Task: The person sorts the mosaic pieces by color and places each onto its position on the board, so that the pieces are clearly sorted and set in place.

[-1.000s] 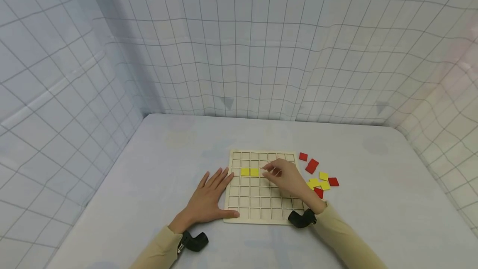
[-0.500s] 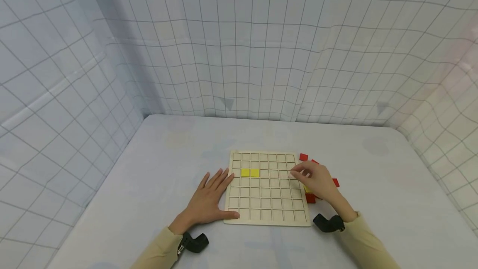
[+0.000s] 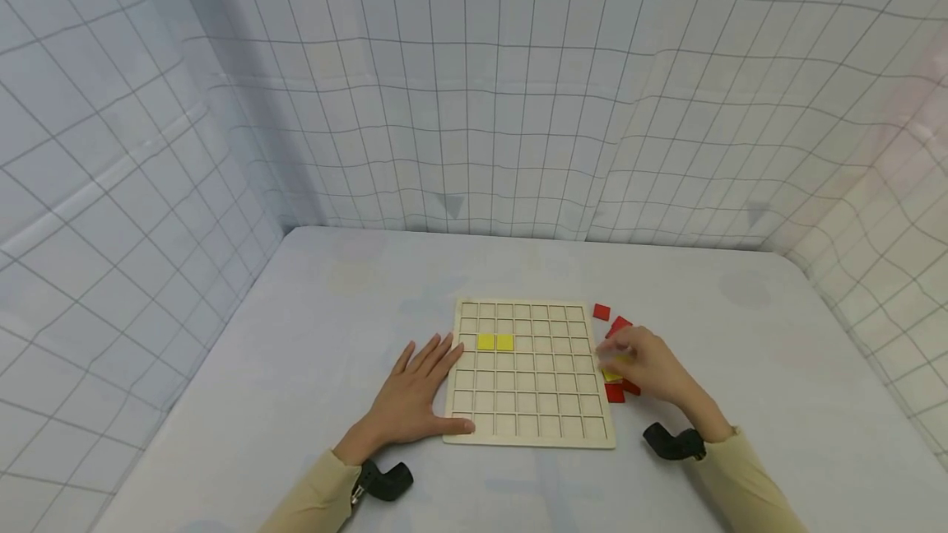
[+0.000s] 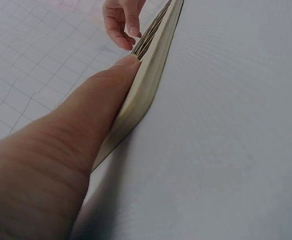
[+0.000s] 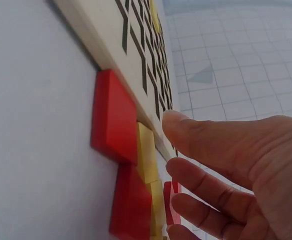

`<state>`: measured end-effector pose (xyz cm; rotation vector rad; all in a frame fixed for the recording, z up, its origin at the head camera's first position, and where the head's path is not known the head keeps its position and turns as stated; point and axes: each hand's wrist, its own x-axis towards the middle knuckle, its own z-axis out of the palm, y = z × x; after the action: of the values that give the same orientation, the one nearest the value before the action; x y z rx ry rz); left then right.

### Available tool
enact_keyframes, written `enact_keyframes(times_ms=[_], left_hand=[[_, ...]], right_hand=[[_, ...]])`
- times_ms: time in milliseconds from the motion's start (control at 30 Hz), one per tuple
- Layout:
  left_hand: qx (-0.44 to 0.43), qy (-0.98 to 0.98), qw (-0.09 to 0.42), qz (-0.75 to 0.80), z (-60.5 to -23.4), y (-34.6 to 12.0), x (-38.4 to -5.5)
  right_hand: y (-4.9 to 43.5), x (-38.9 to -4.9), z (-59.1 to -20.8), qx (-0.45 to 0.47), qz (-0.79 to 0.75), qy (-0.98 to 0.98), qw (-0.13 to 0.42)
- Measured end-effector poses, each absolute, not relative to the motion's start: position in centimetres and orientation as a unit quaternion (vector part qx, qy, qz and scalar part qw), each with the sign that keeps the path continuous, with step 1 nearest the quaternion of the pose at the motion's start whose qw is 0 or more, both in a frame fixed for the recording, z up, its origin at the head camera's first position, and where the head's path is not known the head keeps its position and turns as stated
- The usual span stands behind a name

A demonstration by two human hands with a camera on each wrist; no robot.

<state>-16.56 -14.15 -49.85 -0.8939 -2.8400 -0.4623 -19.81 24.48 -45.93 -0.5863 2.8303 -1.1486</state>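
Observation:
A pale wooden grid board (image 3: 526, 403) lies on the table, with two yellow square tiles (image 3: 495, 342) side by side in its cells. My left hand (image 3: 415, 397) rests spread along the board's left edge, its thumb over the lower left corner. In the left wrist view the thumb (image 4: 91, 100) lies along the rim. Past the board's right edge, my right hand (image 3: 646, 367) hovers over loose tiles, thumb and fingers apart with nothing between them. Below it in the right wrist view are a red tile (image 5: 115, 117) against the board and a yellow tile (image 5: 146, 150).
Another red tile (image 3: 601, 312) lies near the board's upper right corner. More red and yellow tiles are partly hidden under my right hand. A white cloth with grid lines (image 3: 474, 105) hangs behind the table (image 3: 355, 294) and along both sides.
My right hand has moved right, from over the board to the loose tiles beside it, and its fingers have spread a little. My left hand and the two tiles on the board have stayed put.

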Motion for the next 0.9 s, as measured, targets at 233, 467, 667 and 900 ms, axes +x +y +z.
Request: enact_keyframes(times_ms=[233, 467, 667, 900], left_hand=[[-0.293, -0.944, 0.045, -0.148, -49.58, -14.14, -16.48], [-0.291, -0.944, 0.04, -0.149, -49.52, -14.14, -16.43], [-0.29, -0.945, 0.04, -0.146, -49.6, -14.17, -16.42], [-0.293, -0.943, 0.052, -0.15, -49.75, -14.17, -16.5]], right_hand=[[25.34, -19.83, -46.41, -0.229, -0.331, 0.915, -0.007], [25.46, -19.71, -46.49, -0.223, -0.324, 0.919, 0.008], [25.5, -19.69, -46.59, -0.222, -0.32, 0.921, 0.004], [25.48, -19.69, -46.73, -0.219, -0.323, 0.921, 0.001]])
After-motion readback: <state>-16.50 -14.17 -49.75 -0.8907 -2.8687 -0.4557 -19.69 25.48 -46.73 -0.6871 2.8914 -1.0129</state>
